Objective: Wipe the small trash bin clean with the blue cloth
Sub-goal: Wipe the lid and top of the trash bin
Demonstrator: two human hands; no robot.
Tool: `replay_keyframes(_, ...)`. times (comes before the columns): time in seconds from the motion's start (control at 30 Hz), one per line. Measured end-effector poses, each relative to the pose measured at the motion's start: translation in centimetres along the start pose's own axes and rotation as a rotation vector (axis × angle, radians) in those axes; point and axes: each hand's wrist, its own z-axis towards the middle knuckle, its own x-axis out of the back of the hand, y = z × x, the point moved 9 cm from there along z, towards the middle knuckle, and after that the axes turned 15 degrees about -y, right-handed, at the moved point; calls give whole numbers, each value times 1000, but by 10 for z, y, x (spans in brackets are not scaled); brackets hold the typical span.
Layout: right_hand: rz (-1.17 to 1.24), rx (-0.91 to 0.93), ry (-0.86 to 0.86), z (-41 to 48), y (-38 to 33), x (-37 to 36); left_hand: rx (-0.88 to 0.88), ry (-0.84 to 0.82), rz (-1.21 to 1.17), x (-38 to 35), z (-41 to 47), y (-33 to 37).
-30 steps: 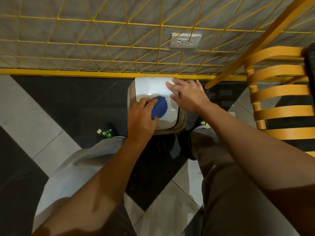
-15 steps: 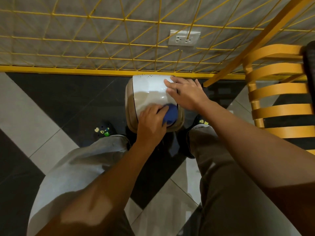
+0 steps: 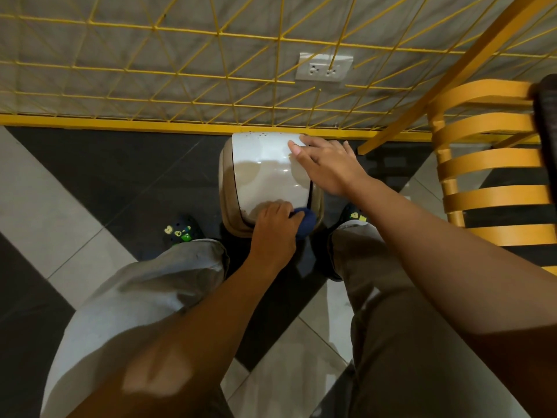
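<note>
One trash bin (image 3: 265, 173): left hand (image 3: 275, 229) grips one blue cloth (image 3: 305, 223), right hand (image 3: 328, 165) rests flat, holding nothing.

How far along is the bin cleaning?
Partway, by the look of it. The white lid looks glossy in the middle, though specks show near its far edge. The left hand presses the blue cloth at the lid's near edge while the right hand steadies the bin. The tan sides look unwiped.
</note>
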Motion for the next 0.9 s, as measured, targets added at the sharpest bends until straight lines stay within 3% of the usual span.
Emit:
replay_keyframes(0.27, -1, -2, 1, 3, 2, -1, 44, 178, -155, 36, 16, -2)
replay_keyframes(0.53, 2, 1, -6, 2, 1, -2, 136, -119, -65, -15, -7, -16)
replay_keyframes(0.63, 8, 4, -1, 1, 1, -2, 151, -117, -166, -15, 2, -16)
replay_keyframes(0.8, -1, -6, -2, 2, 0, 0, 115, 98, -128, 20, 12, 0)
replay_keyframes(0.9, -11, -2, -1, 2, 0, 0, 120, 28, -57, 6, 11, -1)
